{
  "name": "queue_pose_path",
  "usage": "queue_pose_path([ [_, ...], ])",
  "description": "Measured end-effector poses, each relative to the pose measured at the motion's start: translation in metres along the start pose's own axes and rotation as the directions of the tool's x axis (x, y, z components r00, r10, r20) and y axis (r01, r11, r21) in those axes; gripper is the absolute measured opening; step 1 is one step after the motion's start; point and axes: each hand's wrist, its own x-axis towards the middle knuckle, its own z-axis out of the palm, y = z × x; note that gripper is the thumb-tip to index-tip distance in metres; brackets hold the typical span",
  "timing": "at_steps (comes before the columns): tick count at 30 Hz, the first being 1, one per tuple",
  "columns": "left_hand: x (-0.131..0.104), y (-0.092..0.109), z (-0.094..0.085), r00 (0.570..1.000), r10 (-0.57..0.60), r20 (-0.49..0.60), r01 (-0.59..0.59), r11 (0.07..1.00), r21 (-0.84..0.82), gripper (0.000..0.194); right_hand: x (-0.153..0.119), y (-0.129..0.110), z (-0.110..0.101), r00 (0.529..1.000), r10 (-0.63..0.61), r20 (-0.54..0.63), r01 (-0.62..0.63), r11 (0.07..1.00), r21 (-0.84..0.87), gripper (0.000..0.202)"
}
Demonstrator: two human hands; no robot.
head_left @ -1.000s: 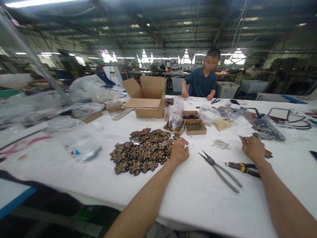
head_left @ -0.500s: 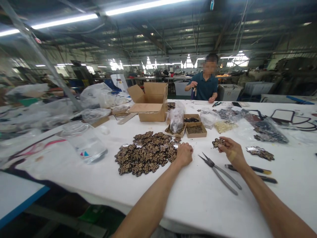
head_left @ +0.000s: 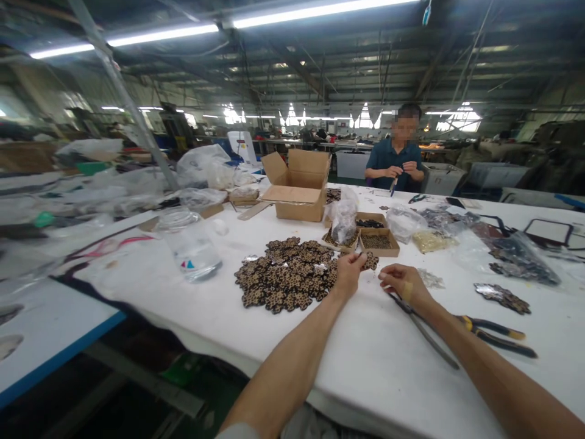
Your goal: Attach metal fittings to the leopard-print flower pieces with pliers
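Observation:
My left hand (head_left: 349,275) is closed on a flower-shaped leopard-print patch (head_left: 372,261), which sticks out to the right of its fingertips. Just left of that hand spreads a heap of similar leopard-print patches (head_left: 286,277), a few with shiny spots. My right hand (head_left: 406,284) is a short way to the right, thumb and fingertips pinched together; whatever they hold, if anything, is too small to make out. Long-nosed pliers (head_left: 432,334) lie under the right hand, their jaws hidden. Beside the right forearm rest black-and-yellow handled pliers (head_left: 505,341), partly covered by it.
Small cardboard trays (head_left: 380,242) of tiny parts stand beyond my hands, near an open cardboard box (head_left: 299,210). A clear plastic jar (head_left: 189,247) is at left. Plastic bags (head_left: 404,221) and a few patches (head_left: 503,297) lie right. Across the table sits a person (head_left: 397,160).
The patch has passed from my right hand to my left. My right hand has come closer to the left, over the long-nosed pliers. The view has turned left.

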Motion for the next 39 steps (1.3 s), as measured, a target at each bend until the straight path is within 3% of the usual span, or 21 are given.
queue_pose_path([
  [2,0.007,0.007,-0.016,0.999,-0.009,-0.042,0.008,0.999,-0.034,0.043,0.013,-0.002,0.005,0.998,-0.052,0.026,0.057,0.946,-0.318,0.034],
  [4,0.009,0.012,-0.029,0.999,-0.026,-0.022,0.025,0.999,-0.021,0.045,0.024,-0.005,0.014,0.995,-0.059,0.080,0.089,0.883,-0.462,0.024],
  [9,-0.002,0.009,-0.047,0.995,-0.061,0.076,0.056,0.997,0.058,0.047,0.032,-0.015,0.044,0.981,-0.007,0.193,0.128,0.772,-0.622,0.007],
  [14,-0.008,0.005,-0.050,0.992,-0.014,0.129,0.009,0.999,0.037,0.048,0.029,-0.024,0.057,0.969,0.016,0.245,0.162,0.709,-0.686,0.009],
  [22,-0.014,0.006,-0.055,0.995,-0.021,0.103,0.019,1.000,0.014,0.050,0.025,-0.036,0.062,0.948,0.001,0.319,0.229,0.695,-0.681,0.008],
  [30,-0.009,0.008,-0.056,0.997,-0.008,0.071,0.004,0.999,0.047,0.054,0.044,-0.021,0.049,0.925,-0.051,0.376,0.278,0.765,-0.581,0.009],
  [36,-0.004,0.011,-0.055,0.996,0.010,0.083,-0.025,0.983,0.182,0.047,0.030,-0.001,0.025,0.974,-0.112,0.198,0.196,0.855,-0.481,0.014],
  [39,-0.003,0.010,-0.047,0.986,-0.004,0.166,-0.037,0.970,0.241,0.047,0.017,0.012,0.008,0.996,-0.089,0.023,0.092,0.979,-0.181,0.030],
])
